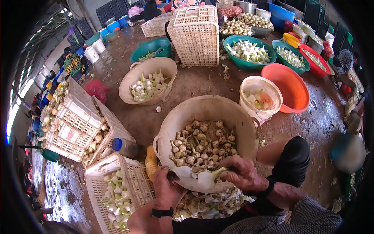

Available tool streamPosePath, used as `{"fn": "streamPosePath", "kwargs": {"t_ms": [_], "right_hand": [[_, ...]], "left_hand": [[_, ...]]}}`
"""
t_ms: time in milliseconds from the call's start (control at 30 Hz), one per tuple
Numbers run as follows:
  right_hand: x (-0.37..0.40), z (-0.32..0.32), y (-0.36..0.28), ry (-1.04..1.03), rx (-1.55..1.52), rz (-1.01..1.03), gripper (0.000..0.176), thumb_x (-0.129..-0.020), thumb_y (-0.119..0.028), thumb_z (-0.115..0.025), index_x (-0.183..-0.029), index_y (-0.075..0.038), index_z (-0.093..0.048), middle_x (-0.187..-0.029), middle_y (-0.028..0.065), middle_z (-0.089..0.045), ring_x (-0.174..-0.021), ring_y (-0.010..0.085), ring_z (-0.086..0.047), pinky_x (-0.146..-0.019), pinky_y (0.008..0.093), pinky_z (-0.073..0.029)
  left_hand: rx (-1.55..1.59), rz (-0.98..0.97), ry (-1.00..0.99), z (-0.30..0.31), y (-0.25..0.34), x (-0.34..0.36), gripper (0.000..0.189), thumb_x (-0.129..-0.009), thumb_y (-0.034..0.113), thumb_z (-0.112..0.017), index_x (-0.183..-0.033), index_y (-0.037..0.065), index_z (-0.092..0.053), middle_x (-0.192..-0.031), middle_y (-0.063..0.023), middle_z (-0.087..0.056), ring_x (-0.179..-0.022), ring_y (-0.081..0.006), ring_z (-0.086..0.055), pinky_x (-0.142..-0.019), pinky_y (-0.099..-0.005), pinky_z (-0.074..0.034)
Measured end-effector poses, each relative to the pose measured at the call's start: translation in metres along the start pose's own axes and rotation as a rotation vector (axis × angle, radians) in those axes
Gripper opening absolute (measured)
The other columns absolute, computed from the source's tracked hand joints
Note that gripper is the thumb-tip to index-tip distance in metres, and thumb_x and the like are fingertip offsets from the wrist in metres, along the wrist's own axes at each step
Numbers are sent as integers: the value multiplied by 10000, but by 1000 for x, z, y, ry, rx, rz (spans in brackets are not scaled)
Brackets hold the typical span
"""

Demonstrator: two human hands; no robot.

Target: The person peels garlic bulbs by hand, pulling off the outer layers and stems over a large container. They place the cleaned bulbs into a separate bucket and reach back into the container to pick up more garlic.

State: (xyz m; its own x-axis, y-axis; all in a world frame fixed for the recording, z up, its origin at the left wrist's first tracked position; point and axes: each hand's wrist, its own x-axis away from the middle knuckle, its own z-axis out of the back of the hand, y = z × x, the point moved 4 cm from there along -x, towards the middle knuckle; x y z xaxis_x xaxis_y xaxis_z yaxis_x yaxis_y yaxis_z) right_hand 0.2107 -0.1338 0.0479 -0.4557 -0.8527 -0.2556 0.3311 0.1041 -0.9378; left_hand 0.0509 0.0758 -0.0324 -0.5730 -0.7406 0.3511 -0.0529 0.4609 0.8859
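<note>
My left hand (165,185) is closed on a white garlic bulb (181,171), with something dark between its fingers that I cannot make out. Opposite it, my right hand (245,174) pinches a second peeled garlic bulb (206,180) by its short green stem. The two bulbs are close together over the near rim of a large beige tub (202,104). Inside this tub lie many brownish, unpeeled garlic bulbs (200,148). Beneath my hands, a heap of papery garlic skins (212,202) lies between my legs.
At my left, a plastic crate (136,177) contains white bulbs, beside a blue-capped bottle (124,147). Stacked crates (74,124) stand farther left. Ahead are a beige basin (126,84), an upended crate (193,37), a white bucket (269,82) and a red basin (294,91). Other people sit around.
</note>
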Motion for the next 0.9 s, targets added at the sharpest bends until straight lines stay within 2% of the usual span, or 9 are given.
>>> {"fn": "streamPosePath", "kwargs": {"t_ms": [33, 100, 167, 233, 367, 533, 600, 733, 900], "right_hand": [[1, 3, 3, 14, -86, -84, 178, -912, -95, -664, -1039, 3, -588, -892, 88, -650, -767, 144, -639, -668, 277, -510], [1, 6, 6, 36, -196, -122, 192, -919, -114, -662, -1047, 9, -587, -876, 61, -647, -763, 111, -632, -676, 259, -512], [2, 7, 9, 37, -189, -161, 212, -913, -122, -673, -1058, 8, -591, -907, 70, -647, -808, 126, -639, -696, 261, -517], [3, 4, 14, 46, -157, -97, 231, -900, -157, -691, -1046, -4, -598, -873, 80, -645, -783, 127, -641, -674, 268, -514], [7, -1, 12, 17, -67, -5, 271, -890, -204, -706, -1059, -18, -607, -855, 95, -644, -772, 143, -645, -671, 283, -516], [3, -3, 7, -31, 11, 14, 302, -886, -218, -707, -1077, -9, -603, -868, 123, -648, -796, 209, -663, -700, 314, -528], [6, -3, 13, -28, -61, -143, 306, -880, -207, -710, -1077, 3, -606, -892, 146, -662, -837, 238, -675, -731, 332, -536], [3, -6, 7, -77, -1, -40, 248, -900, -163, -685, -1077, -8, -607, -965, 126, -663, -874, 211, -671, -748, 319, -530], [1, -8, 8, -145, -67, 48, 233, -911, -116, -651, -1112, -6, -613, -957, 115, -643, -850, 235, -657, -752, 335, -527]], "left_hand": [[-1, -3, -4, -3, 8, 4, 432, -566, 84, -856, -913, 22, -606, -830, -107, -614, -693, -218, -617, -634, -315, -520], [-1170, -524, -304, -30, 37, 25, 371, -603, 66, -834, -906, 41, -622, -805, -86, -598, -731, -208, -625, -676, -337, -518], [-1095, -350, -521, -33, 15, 21, 294, -709, 76, -788, -967, 39, -651, -852, -88, -625, -782, -195, -631, -734, -322, -506], [-956, 293, -1011, -45, -23, 39, 245, -841, 71, -694, -1078, 22, -654, -966, -83, -665, -865, -149, -633, -810, -281, -493], [-623, 236, -893, -50, -28, 46, 307, -907, 95, -635, -1206, 29, -611, -1103, -59, -666, -959, -123, -620, -856, -268, -487], [-293, 301, -799, -48, -7, 44, 493, -838, 97, -690, -1297, -2, -538, -1124, -67, -649, -1013, -149, -615, -885, -284, -482], [-270, 300, -828, -51, -5, 46, 549, -827, 130, -713, -1317, -15, -511, -1149, -77, -638, -1027, -159, -616, -904, -285, -483], [-159, 408, -721, -52, -12, 46, 683, -800, 232, -766, -1347, -41, -460, -1182, -112, -622, -1066, -187, -612, -958, -305, -474], [-109, 367, -776, -49, -16, 45, 603, -859, 255, -713, -1322, -51, -478, -1170, -109, -611, -1048, -179, -603, -919, -317, -508]]}}
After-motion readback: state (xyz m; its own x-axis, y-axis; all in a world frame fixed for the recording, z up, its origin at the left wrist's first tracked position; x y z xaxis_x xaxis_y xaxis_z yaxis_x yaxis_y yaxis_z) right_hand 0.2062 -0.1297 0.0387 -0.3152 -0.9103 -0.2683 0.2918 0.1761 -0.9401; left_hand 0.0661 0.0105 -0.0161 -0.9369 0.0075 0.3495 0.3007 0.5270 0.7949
